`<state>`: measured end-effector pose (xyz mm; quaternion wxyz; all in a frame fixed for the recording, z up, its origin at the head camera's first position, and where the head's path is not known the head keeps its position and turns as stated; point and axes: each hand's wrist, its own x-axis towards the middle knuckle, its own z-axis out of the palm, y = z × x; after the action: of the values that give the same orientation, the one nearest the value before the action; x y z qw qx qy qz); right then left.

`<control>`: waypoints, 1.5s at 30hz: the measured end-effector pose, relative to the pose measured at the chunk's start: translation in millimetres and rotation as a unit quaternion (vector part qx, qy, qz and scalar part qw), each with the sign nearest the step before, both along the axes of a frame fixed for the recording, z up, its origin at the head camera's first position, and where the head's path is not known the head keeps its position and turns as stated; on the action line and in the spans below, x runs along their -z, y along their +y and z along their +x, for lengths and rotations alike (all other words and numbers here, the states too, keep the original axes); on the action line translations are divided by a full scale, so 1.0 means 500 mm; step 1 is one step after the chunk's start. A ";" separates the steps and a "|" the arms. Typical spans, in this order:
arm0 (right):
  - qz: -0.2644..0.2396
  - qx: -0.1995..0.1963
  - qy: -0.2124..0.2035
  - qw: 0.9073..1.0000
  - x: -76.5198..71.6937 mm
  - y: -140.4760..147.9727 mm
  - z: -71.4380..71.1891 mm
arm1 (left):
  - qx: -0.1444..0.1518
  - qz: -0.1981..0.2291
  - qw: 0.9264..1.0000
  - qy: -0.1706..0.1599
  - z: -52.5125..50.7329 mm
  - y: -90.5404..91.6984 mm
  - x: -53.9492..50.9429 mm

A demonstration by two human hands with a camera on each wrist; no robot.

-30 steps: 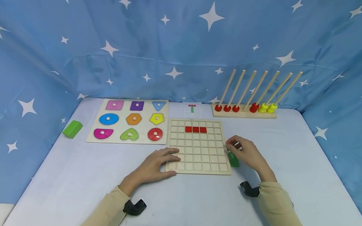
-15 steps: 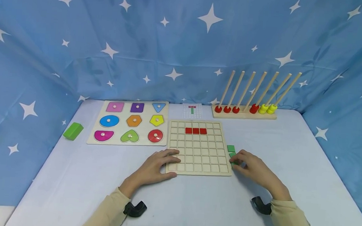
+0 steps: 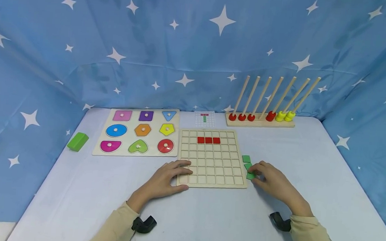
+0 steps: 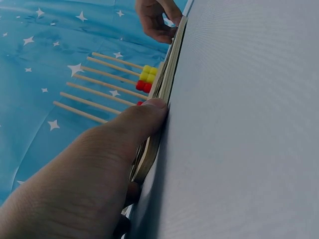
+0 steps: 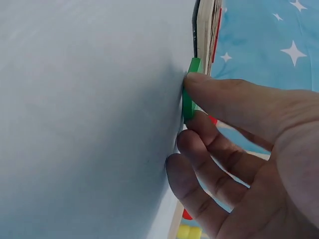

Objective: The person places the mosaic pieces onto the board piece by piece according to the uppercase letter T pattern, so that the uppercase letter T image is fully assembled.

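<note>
A wooden grid board lies mid-table with three red square tiles in a row near its top. My left hand rests on the board's lower left corner, fingers spread over it, thumb against the front edge. Beside the board's right edge are three green square tiles. My right hand pinches the nearest green tile between thumb and index finger; it touches or nearly touches the table. The other fingers are loosely bent in the right wrist view.
A small pattern card with a red and green T lies behind the board. To the left is a knob shape puzzle, then a green block. A peg abacus with red and yellow beads stands at the back right.
My right hand has moved toward me along the board's right edge. The green tiles, bunched and partly hidden under it before, now lie spread in a line. My left hand stays put.
</note>
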<state>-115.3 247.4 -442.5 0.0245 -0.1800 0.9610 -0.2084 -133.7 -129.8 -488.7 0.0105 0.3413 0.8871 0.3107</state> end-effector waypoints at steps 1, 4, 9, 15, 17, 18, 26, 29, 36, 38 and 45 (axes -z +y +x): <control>-0.002 0.006 -0.007 1.000 0.000 0.001 0.000 | 0.001 -0.001 1.000 0.000 0.000 0.000 0.000; -0.005 0.014 -0.020 1.000 0.000 0.004 0.000 | 0.005 -0.002 1.000 0.000 -0.001 0.000 -0.001; -0.024 0.014 -0.031 0.999 0.001 0.005 -0.002 | 0.001 -0.001 1.000 0.004 -0.002 -0.002 -0.002; -0.077 0.008 -0.067 0.995 -0.002 0.008 -0.003 | 0.001 -0.003 1.000 -0.002 -0.002 -0.002 0.002; -0.101 -0.003 -0.065 0.993 -0.004 0.010 -0.005 | 0.000 -0.002 1.000 -0.001 -0.001 -0.001 0.002; -0.114 -0.006 -0.064 0.991 -0.004 0.011 -0.007 | -0.001 -0.001 1.000 -0.001 -0.001 -0.001 0.002; -0.153 -0.009 -0.070 0.986 0.000 0.011 -0.019 | 0.001 0.001 1.000 -0.002 0.000 0.000 0.001; -0.148 -0.007 -0.068 0.987 0.001 0.004 -0.026 | 0.002 0.004 1.000 0.004 0.000 0.000 0.002; -0.155 0.021 -0.061 0.986 -0.001 -0.018 -0.045 | 0.005 0.005 1.000 0.014 -0.001 0.000 0.006; -0.156 0.027 -0.054 0.986 -0.001 -0.024 -0.052 | 0.005 0.006 1.000 0.013 -0.001 -0.001 0.006; -0.165 0.037 -0.068 0.983 0.001 -0.051 -0.077 | 0.003 0.005 1.000 0.008 -0.003 -0.002 0.006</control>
<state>-153.5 222.0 -442.9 0.0523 -0.1315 0.9153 -0.3770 -134.9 -130.7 -491.7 0.0026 0.3468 0.8844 0.3122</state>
